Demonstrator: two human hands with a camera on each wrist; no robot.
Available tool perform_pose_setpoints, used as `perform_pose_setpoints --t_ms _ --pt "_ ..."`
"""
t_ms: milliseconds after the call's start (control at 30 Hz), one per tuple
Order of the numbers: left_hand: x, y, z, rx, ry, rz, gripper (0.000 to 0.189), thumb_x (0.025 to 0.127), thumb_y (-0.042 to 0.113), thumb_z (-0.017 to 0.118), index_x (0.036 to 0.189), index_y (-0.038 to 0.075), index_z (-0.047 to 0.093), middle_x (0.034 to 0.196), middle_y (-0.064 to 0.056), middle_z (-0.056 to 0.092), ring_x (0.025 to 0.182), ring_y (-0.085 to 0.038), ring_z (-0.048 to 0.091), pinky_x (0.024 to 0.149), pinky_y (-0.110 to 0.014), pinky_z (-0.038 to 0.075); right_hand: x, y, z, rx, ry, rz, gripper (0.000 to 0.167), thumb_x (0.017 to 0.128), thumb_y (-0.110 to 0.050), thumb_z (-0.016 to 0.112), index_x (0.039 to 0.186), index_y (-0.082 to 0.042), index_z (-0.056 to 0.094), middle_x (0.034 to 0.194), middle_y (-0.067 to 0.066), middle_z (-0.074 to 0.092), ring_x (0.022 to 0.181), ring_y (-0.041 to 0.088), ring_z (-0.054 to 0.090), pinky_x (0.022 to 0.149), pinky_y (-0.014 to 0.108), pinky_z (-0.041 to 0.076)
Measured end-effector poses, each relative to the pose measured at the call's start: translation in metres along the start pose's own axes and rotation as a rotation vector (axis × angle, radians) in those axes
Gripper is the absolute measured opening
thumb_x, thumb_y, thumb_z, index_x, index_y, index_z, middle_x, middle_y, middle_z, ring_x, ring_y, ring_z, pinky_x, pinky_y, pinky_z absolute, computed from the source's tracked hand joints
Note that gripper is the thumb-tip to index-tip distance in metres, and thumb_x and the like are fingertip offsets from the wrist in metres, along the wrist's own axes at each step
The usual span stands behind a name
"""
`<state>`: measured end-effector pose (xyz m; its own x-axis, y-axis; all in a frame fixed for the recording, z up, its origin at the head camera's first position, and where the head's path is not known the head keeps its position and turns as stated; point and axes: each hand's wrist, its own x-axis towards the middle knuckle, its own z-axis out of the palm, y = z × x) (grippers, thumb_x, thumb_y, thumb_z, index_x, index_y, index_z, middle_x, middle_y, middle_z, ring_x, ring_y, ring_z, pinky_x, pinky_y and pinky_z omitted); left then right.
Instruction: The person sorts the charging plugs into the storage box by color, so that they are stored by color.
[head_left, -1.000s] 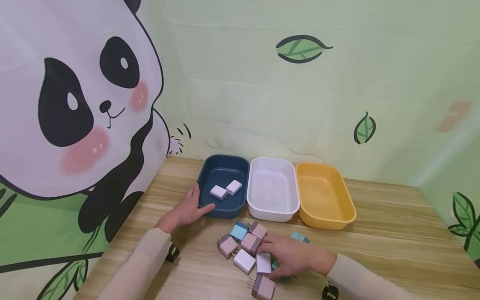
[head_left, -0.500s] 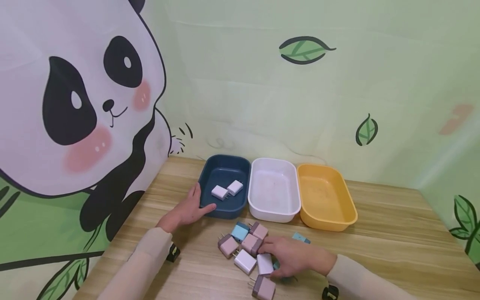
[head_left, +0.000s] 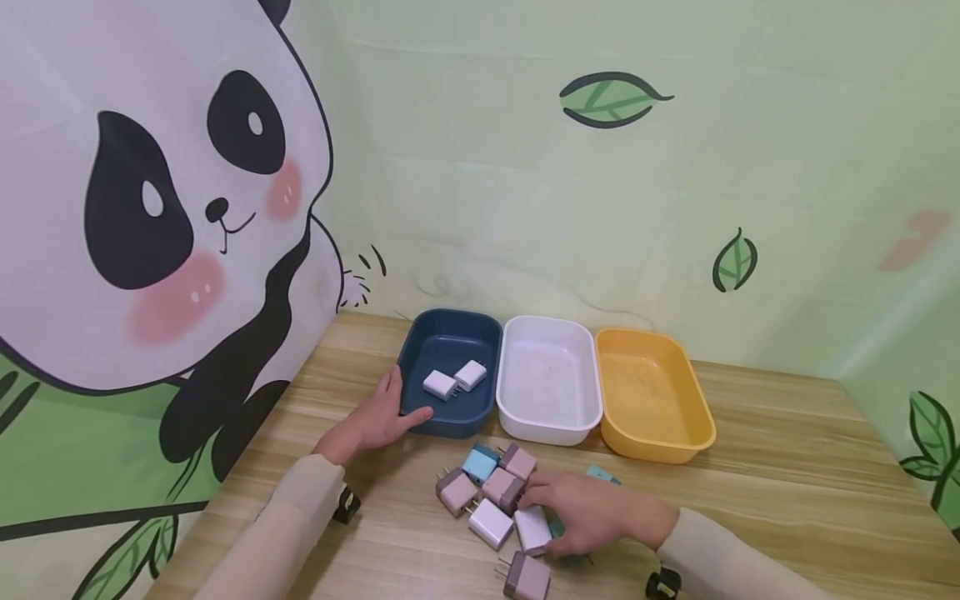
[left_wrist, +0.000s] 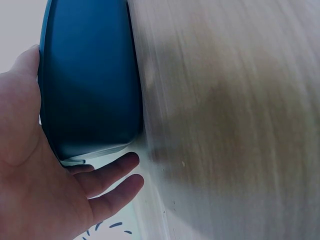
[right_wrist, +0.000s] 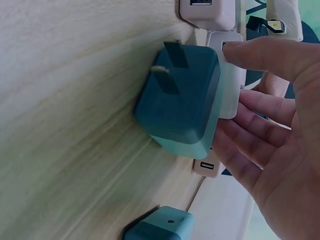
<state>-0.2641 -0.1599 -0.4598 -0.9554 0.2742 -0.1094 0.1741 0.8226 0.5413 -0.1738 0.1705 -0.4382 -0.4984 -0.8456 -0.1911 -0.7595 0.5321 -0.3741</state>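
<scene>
My right hand (head_left: 588, 512) pinches a white plug charger (head_left: 533, 529) between thumb and fingers; the right wrist view shows the thumb at one end of this charger (right_wrist: 230, 75) and fingers at the other. A teal two-prong charger (right_wrist: 182, 95) lies right beside it, mostly hidden under the hand in the head view. Another white charger (head_left: 490, 523) lies to its left. My left hand (head_left: 375, 421) rests against the near left corner of the dark blue bin (head_left: 457, 427), thumb along the rim and fingers spread. Two white chargers (head_left: 440, 384) lie inside that bin.
A white bin (head_left: 547, 433) and a yellow bin (head_left: 652, 450) stand in a row right of the blue one. Pink chargers (head_left: 456, 492) and a light blue charger (head_left: 480, 463) cluster before the bins. Another teal charger (head_left: 602, 475) lies behind the right hand.
The right hand has shifted slightly right with the white charger, which has turned a little and come away from the pink charger below it. The left hand stays at the blue bin.
</scene>
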Motion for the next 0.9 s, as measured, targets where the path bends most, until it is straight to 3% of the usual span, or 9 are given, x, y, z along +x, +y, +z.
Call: perform_pose_setpoints --t_ms 233,500,667,900 --pt "0.000 0.000 -0.001 0.002 -0.004 -0.011 0.102 0.091 0.054 0.053 0.146 -0.008 -0.006 0.153 -0.028 -0.001 0.138 -0.042 0.014 0.108 -0.053 0.022 -0.002 0.001 -0.002 0.020 0.005 0.003 0.043 0.081 -0.031 0.073 0.120 -0.016 0.061 0.122 -0.005 0.054 0.106 0.005 0.052 0.092 0.029 0.045" --pt "0.001 -0.003 0.001 0.006 0.001 -0.011 0.102 0.091 0.054 0.053 0.146 -0.009 -0.006 0.153 -0.029 -0.001 0.138 -0.042 0.015 0.108 -0.053 0.022 -0.006 0.002 -0.005 0.044 0.079 -0.046 0.047 0.079 -0.021 0.074 0.122 -0.008 0.060 0.123 0.000 0.053 0.105 0.005 0.050 0.090 0.025 0.045" --pt "0.001 -0.003 0.003 0.005 0.004 -0.011 0.102 0.091 0.053 0.054 0.146 -0.009 -0.005 0.152 -0.029 -0.001 0.138 -0.043 0.015 0.108 -0.053 0.022 -0.009 0.002 -0.010 0.057 0.098 -0.029 0.047 0.081 -0.021 0.073 0.125 -0.009 0.059 0.126 0.000 0.051 0.107 0.007 0.050 0.091 0.027 0.045" --pt "0.001 0.000 0.002 0.004 0.003 -0.008 0.102 0.091 0.053 0.054 0.146 -0.009 -0.005 0.152 -0.029 -0.001 0.138 -0.042 0.016 0.108 -0.053 0.022 -0.012 0.000 -0.021 0.042 0.124 0.055 0.045 0.081 -0.026 0.075 0.122 -0.016 0.060 0.119 -0.007 0.051 0.103 0.006 0.050 0.091 0.029 0.046"
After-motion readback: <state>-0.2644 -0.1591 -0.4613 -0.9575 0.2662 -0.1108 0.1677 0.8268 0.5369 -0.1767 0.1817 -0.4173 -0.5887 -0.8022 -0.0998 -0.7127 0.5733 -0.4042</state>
